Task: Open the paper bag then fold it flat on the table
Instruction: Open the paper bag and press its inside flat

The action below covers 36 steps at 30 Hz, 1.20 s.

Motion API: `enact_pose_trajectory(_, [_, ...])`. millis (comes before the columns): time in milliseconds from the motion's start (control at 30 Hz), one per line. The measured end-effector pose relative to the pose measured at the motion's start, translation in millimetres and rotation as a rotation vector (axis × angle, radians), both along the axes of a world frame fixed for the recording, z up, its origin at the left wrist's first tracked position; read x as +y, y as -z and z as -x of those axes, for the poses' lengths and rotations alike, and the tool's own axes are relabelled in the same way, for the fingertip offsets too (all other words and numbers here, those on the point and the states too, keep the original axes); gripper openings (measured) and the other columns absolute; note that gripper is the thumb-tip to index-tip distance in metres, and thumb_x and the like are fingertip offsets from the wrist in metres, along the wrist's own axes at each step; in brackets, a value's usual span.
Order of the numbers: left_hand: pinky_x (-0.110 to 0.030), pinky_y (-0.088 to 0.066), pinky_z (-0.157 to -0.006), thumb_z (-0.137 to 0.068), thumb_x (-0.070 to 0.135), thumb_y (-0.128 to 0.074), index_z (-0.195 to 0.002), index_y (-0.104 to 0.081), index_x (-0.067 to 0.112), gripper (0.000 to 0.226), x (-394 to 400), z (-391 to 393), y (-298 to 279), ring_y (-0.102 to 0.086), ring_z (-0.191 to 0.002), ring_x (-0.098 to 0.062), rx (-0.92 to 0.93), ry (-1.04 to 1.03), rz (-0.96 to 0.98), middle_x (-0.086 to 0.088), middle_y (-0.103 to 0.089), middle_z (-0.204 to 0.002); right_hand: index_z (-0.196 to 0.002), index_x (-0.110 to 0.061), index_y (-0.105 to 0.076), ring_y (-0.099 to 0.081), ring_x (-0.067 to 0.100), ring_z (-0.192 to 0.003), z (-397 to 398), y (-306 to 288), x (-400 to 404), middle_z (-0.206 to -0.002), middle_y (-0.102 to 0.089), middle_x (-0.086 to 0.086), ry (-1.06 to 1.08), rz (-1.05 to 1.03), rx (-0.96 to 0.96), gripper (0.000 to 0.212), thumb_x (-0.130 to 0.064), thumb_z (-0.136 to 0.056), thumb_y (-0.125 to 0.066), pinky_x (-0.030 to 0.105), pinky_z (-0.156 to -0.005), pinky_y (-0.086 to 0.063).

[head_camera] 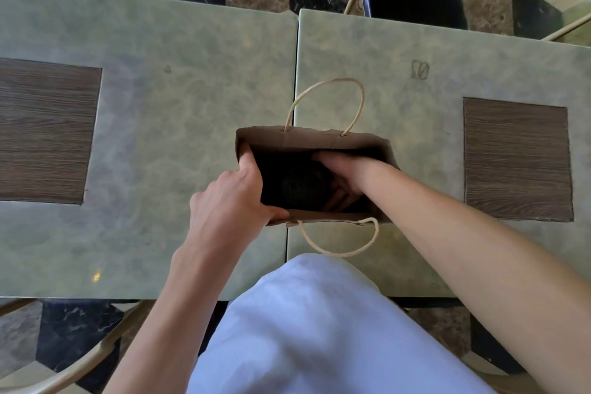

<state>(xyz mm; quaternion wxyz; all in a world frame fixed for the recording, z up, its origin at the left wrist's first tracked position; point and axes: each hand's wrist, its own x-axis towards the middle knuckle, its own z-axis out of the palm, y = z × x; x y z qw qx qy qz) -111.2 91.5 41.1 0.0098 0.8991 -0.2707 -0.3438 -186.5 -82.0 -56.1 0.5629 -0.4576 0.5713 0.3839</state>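
Brown paper bag [307, 137] upright, open; left hand [230, 201] pinching rim, right hand [343, 174] inside, grip unclear.

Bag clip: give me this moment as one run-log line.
stage: opening | bag: upright, mouth open, on table | left hand: grips left rim | right hand: inside bag | fold: not yet done
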Motion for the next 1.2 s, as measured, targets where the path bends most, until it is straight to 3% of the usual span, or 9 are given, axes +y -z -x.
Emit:
enact_pose_trajectory(233, [-0.035,-0.036,-0.065,-0.074,0.057,-0.072,-0.148,-0.005,0.018,0.107,-0.3,0.1,1.5,-0.045,-0.077,-0.026,0.007,0.000,-0.020,0.006,-0.036,-0.070,-0.085,-0.015,-0.055,-0.059,0.030,-0.073,18.2,-30.8,0.8,-0.087,-0.061,0.014,0.059,0.169,-0.023,0.034,-0.044,-0.094,-0.041,0.030,-0.060,-0.037])
enact_pose_trajectory(467, [-0.036,-0.037,-0.065,-0.072,0.056,-0.074,-0.146,-0.007,0.019,0.107,2.2,-0.5,5.0,-0.046,-0.076,-0.026,0.022,-0.022,0.012,0.005,-0.038,-0.071,-0.091,-0.016,-0.054,-0.060,0.027,-0.090,47.1,-72.8,9.0,-0.104,-0.059,0.014,0.106,0.185,-0.262,0.012,-0.017,-0.080,-0.057,0.034,-0.085,-0.050])
enact_pose_trajectory(567, [-0.035,-0.038,-0.063,-0.071,0.054,-0.076,-0.146,-0.006,0.021,0.108,5.6,-0.8,5.9,-0.048,-0.074,-0.027,0.027,-0.025,0.014,0.004,-0.043,-0.072,-0.119,-0.018,-0.047,-0.066,0.022,-0.104,68.4,-105.1,12.3,-0.115,-0.065,0.014,0.088,0.182,-0.447,0.035,-0.008,-0.088,-0.058,0.036,-0.100,-0.051])
enact_pose_trajectory(700, [-0.035,-0.038,-0.064,-0.071,0.052,-0.076,-0.145,-0.004,0.030,0.106,7.7,0.2,3.3,-0.048,-0.075,-0.027,0.038,-0.028,0.027,0.005,-0.042,-0.072,-0.134,-0.028,-0.047,-0.059,0.014,-0.063,88.9,-129.8,6.0,-0.085,-0.064,0.011,0.130,0.142,-0.571,0.058,-0.002,-0.086,-0.068,0.031,-0.070,-0.052])
enact_pose_trajectory(800, [-0.035,-0.039,-0.065,-0.071,0.052,-0.076,-0.145,-0.004,0.036,0.104,7.8,0.5,1.5,-0.048,-0.078,-0.027,0.049,-0.028,0.031,0.006,-0.041,-0.074,-0.130,-0.034,-0.054,-0.039,0.005,-0.043,96.2,-120.7,-2.5,-0.051,-0.046,-0.009,-0.059,0.423,-0.552,0.056,-0.007,-0.084,-0.071,0.021,-0.055,-0.036])
enact_pose_trajectory(933, [-0.035,-0.039,-0.066,-0.070,0.053,-0.076,-0.145,-0.004,0.039,0.106,8.1,0.0,2.6,-0.047,-0.079,-0.025,0.044,-0.031,0.022,0.007,-0.038,-0.074,-0.125,-0.040,-0.057,-0.034,0.008,-0.037,103.1,-116.2,-7.7,-0.038,-0.037,-0.007,-0.310,0.781,-0.510,0.053,-0.019,-0.079,-0.075,0.025,-0.049,-0.034])
enact_pose_trajectory(1033, [-0.036,-0.039,-0.067,-0.070,0.053,-0.077,-0.146,-0.004,0.040,0.106,9.2,-0.4,5.3,-0.048,-0.083,-0.026,0.039,-0.044,0.033,0.008,-0.040,-0.078,-0.135,-0.048,-0.046,-0.042,0.009,-0.043,106.2,-114.2,-5.1,-0.043,-0.044,-0.005,-0.508,0.961,-0.410,0.068,-0.029,-0.077,-0.076,0.030,-0.049,-0.035])
enact_pose_trajectory(1133, [-0.037,-0.039,-0.071,-0.067,0.052,-0.080,-0.147,-0.003,0.043,0.111,12.2,-2.4,11.8,-0.054,-0.106,-0.028,0.067,-0.071,0.051,0.002,-0.053,-0.108,-0.144,-0.056,-0.023,-0.052,0.016,-0.071,109.3,-110.4,3.0,-0.076,-0.050,-0.005,-0.507,0.929,-0.495,0.094,-0.025,-0.076,-0.080,0.037,-0.066,-0.048])
enact_pose_trajectory(1200, [-0.040,-0.042,-0.075,-0.064,0.052,-0.082,-0.145,-0.004,0.045,0.113,14.4,-5.4,14.6,-0.049,-0.119,-0.027,0.088,-0.097,0.081,0.003,-0.051,-0.126,-0.145,-0.058,-0.016,-0.051,0.016,-0.073,111.4,-108.1,4.3,-0.076,-0.045,-0.003,-0.484,0.866,-0.553,0.100,-0.018,-0.077,-0.078,0.031,-0.067,-0.046])
